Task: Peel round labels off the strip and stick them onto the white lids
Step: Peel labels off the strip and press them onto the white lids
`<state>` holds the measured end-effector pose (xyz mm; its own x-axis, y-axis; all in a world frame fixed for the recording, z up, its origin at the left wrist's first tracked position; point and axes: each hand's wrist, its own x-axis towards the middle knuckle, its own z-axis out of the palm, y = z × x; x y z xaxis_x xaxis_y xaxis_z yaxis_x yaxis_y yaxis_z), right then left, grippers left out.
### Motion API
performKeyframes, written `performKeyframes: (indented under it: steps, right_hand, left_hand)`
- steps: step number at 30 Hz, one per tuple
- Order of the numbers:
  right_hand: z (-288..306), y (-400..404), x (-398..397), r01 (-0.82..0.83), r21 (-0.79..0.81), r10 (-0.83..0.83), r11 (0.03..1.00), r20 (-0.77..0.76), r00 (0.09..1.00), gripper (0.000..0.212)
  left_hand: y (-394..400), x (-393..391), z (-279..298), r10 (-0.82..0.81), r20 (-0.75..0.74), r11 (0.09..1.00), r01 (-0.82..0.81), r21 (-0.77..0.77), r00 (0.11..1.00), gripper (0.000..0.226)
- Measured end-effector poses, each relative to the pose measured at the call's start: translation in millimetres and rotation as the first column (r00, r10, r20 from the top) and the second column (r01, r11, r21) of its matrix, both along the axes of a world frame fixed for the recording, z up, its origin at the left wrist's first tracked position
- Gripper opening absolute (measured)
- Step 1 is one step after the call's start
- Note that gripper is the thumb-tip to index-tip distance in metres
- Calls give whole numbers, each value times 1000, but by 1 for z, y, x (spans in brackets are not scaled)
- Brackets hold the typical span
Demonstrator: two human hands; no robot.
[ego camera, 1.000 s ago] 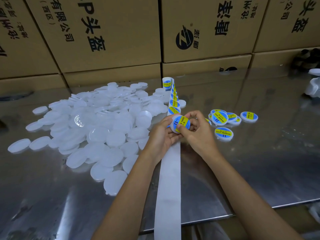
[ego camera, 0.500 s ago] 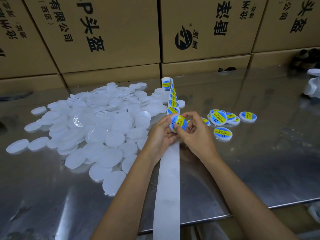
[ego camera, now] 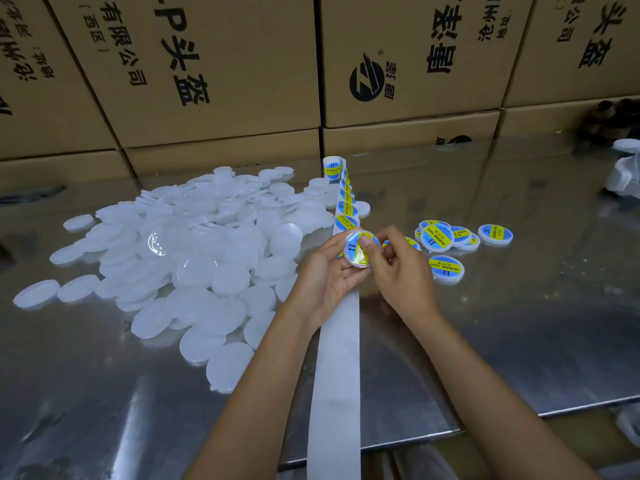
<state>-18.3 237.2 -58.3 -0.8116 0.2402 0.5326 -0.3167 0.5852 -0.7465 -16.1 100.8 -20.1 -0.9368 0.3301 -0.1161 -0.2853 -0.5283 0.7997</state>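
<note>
A white lid (ego camera: pixel 360 250) sits near the middle of the view, raised above the table and tilted toward the camera, with a round blue label crossed by a yellow band on its face. The left hand (ego camera: pixel 327 271) cradles it from nine o'clock, fingers curled round its rim, while the right hand (ego camera: pixel 398 268) comes in from three o'clock and presses its thumb (ego camera: pixel 364 241) onto the label, the other fingers bent behind the lid. From under the hands the strip (ego camera: pixel 337 358) runs toward six o'clock as bare white backing and hangs off the table edge; toward twelve o'clock it carries a row of the same blue and yellow labels (ego camera: pixel 346 206) and ends in a small upright curl. At nine to ten o'clock of the held lid lies a big loose heap of plain lids (ego camera: pixel 194 251), some overlapping, some strayed off on their own. At three o'clock a small cluster of labelled lids (ego camera: pixel 450 237) rests on the table, several overlapping, one just beside them to the right. The table (ego camera: pixel 519 323) is shiny sheet metal with dull reflections. Along its far side, at twelve o'clock, stand stacked brown cardboard boxes (ego camera: pixel 225 64) printed with black characters and a round logo; what they hold cannot be seen. At two o'clock, at the frame edge, sits something white (ego camera: pixel 625 168), too cut off to make out.
</note>
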Motion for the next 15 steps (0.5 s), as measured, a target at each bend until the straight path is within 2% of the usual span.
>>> performKeyframes:
  steps: [3,7,12,15]
  right_hand:
    - [0,2,0,17,-2,-17,1000,-22,1000,32]
    - [1,1,0,-10,5,10,1000,4,1000,30]
    - [3,-1,3,-195,-74,196,978,19,980,22]
    - [4,-8,5,-290,-98,297,952,64,953,15]
  left_hand:
    - [3,1,1,6,-23,997,-8,-76,1000,34]
    - [7,1,-6,94,-179,955,-140,-263,979,28]
    - [0,0,-8,232,-268,923,-298,-241,935,22]
    - [-5,-1,-6,268,-243,902,-332,-276,932,23]
